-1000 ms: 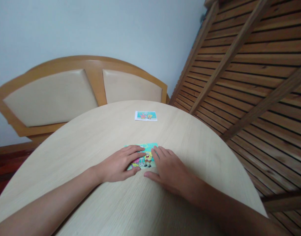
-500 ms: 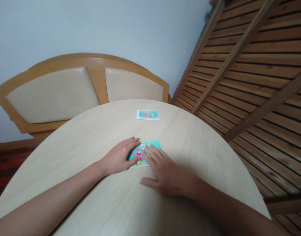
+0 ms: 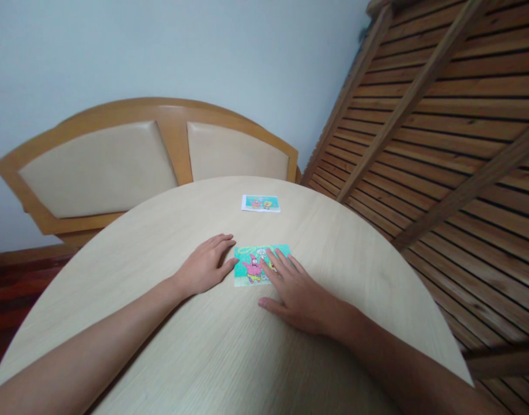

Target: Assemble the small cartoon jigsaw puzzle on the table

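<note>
A rectangular cartoon picture (image 3: 253, 270), with faint lines like those of a jigsaw puzzle, lies flat on the round table (image 3: 195, 351). It shows a pink starfish figure on turquoise. My right hand (image 3: 293, 291) rests with spread fingers over its right part, hiding some of the print; the thumb lies on the bare wood below. Just off the picture's left edge is my left hand (image 3: 207, 263), palm down, fingers stretched and thumb tip close to that edge. Neither hand grasps anything.
Farther back on the table lies a smaller white-edged sheet (image 3: 261, 203) with a similar cartoon print. Behind the table stands a wooden headboard (image 3: 172, 144) with cream padded panels, against a pale wall (image 3: 182, 46). A slatted wooden structure (image 3: 441, 144) leans along the right side.
My left hand has drawn back to the left, off the picture, uncovering its left side. My right hand has shifted slightly right and stays on the picture.
</note>
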`<action>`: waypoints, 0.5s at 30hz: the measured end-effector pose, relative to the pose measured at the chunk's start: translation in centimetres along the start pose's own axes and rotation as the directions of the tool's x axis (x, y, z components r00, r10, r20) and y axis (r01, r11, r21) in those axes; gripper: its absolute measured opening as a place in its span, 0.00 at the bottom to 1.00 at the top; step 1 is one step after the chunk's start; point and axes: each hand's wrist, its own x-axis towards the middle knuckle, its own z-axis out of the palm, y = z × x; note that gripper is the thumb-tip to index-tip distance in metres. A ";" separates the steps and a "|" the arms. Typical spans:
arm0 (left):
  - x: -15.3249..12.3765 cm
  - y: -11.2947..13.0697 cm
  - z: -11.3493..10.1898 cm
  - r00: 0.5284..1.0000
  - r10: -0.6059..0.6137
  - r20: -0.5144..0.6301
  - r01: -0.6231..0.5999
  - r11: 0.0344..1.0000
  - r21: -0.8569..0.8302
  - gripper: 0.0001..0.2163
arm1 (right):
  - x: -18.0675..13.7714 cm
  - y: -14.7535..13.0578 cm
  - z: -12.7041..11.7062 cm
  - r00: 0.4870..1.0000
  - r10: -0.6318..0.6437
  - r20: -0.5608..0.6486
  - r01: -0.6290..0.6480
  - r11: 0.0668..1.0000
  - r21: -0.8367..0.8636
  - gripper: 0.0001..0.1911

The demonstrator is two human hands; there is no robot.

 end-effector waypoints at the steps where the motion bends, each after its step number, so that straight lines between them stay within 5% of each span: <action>1: 0.0 0.0 0.0 1.000 0.003 -0.006 -0.003 1.000 -0.003 0.24 | -0.1 -0.6 0.1 0.999 -0.020 -0.038 0.020 1.000 -0.020 0.41; 5: 0.0 0.0 0.0 1.000 0.016 -0.022 -0.017 1.000 -0.015 0.23 | -1.0 -3.7 0.5 0.993 -0.105 -0.059 0.107 0.994 0.025 0.39; 10: 0.0 0.0 0.1 1.000 0.016 -0.025 -0.016 1.000 -0.011 0.23 | -1.5 -4.3 0.5 0.993 0.114 -0.015 -0.115 0.993 -0.006 0.38; 15: 0.0 0.1 0.2 1.000 0.006 -0.025 -0.006 1.000 -0.005 0.22 | -0.8 -0.3 -0.4 0.927 0.374 -0.020 -0.375 0.925 -0.065 0.39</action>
